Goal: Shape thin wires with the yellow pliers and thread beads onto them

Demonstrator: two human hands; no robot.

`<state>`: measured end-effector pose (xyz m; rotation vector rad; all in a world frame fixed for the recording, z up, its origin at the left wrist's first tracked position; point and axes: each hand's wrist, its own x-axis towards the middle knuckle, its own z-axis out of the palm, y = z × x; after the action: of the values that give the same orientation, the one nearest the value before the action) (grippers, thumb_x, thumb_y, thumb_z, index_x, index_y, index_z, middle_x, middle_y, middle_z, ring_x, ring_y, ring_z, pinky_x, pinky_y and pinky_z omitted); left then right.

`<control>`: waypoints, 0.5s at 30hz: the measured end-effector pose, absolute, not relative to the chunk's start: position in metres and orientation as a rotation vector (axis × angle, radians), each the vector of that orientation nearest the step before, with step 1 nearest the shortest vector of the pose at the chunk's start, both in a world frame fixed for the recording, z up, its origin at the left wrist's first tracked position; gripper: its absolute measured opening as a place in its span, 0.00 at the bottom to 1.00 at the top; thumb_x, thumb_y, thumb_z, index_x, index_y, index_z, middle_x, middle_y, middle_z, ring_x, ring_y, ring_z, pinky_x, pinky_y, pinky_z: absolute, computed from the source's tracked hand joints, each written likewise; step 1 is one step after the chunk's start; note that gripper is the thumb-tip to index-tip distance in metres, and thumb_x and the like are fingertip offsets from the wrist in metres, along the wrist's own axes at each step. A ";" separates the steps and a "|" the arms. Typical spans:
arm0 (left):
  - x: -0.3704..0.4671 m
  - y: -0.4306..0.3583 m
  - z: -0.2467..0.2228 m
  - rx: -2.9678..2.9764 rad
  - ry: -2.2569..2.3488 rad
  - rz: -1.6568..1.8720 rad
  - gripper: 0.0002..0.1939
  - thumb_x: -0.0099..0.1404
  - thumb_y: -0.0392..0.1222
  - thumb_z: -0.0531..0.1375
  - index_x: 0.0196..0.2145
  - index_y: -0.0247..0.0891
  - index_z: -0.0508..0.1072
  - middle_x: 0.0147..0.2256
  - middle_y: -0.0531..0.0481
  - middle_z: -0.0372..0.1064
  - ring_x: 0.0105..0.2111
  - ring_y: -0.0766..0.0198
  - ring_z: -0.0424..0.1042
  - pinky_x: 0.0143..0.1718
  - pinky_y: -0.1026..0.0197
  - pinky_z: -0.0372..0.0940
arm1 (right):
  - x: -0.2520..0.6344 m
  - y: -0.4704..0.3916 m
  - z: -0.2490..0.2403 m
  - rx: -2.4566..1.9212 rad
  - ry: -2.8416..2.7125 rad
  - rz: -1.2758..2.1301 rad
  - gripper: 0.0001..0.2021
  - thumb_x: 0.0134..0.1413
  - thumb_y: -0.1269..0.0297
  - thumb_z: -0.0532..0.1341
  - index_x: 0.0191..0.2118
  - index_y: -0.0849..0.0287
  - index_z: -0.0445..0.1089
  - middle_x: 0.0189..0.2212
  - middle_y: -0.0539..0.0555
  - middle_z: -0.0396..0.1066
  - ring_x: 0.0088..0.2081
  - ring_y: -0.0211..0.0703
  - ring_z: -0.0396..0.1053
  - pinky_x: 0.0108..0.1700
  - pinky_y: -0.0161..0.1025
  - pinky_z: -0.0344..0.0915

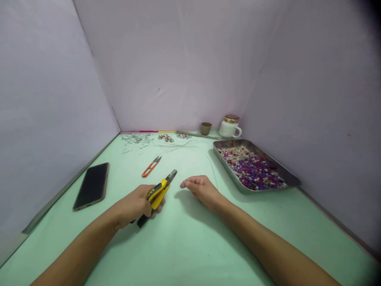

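Observation:
My left hand [138,204] is wrapped round the handles of yellow and black pliers [159,193], whose metal jaws point up and to the right. Just right of the jaws, my right hand [203,190] has its thumb and forefinger pinched together on a thin wire [185,182]; the wire is fine and hard to follow. Orange-handled snips [151,167] lie beyond my left hand. Farther back, long thin wires [176,146] are spread on the green tabletop [181,242].
A metal tray [235,182] of mixed beads stands at the right. A phone [92,186] lies at the left. Along the back are wire scraps [137,138], beaded pieces [166,138], a small brown cup [205,128] and a white lidded mug [228,128]. Pale walls enclose the table.

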<state>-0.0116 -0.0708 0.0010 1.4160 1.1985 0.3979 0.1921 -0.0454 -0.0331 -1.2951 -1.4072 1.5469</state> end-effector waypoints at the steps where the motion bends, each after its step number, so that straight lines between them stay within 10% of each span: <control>1: -0.012 -0.070 -0.001 1.460 1.214 0.389 0.16 0.37 0.28 0.50 0.28 0.36 0.65 0.27 0.51 0.65 0.29 0.63 0.65 0.27 0.62 0.61 | 0.192 -0.046 -0.033 -1.299 -1.410 1.543 0.10 0.45 0.64 0.54 0.29 0.64 0.69 0.06 0.40 0.45 0.11 0.27 0.40 0.14 0.29 0.35; 15: -0.011 -0.057 -0.010 1.509 1.463 0.488 0.12 0.39 0.29 0.52 0.25 0.37 0.66 0.21 0.55 0.63 0.23 0.65 0.63 0.22 0.66 0.54 | 0.190 -0.042 -0.044 -1.405 -1.539 1.218 0.10 0.44 0.65 0.53 0.26 0.62 0.70 0.10 0.43 0.48 0.14 0.29 0.43 0.17 0.30 0.41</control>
<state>-0.0111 -0.0567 -0.0098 1.5091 1.4627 0.4882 0.1896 -0.0416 -0.0444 -1.4052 -1.5388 1.2182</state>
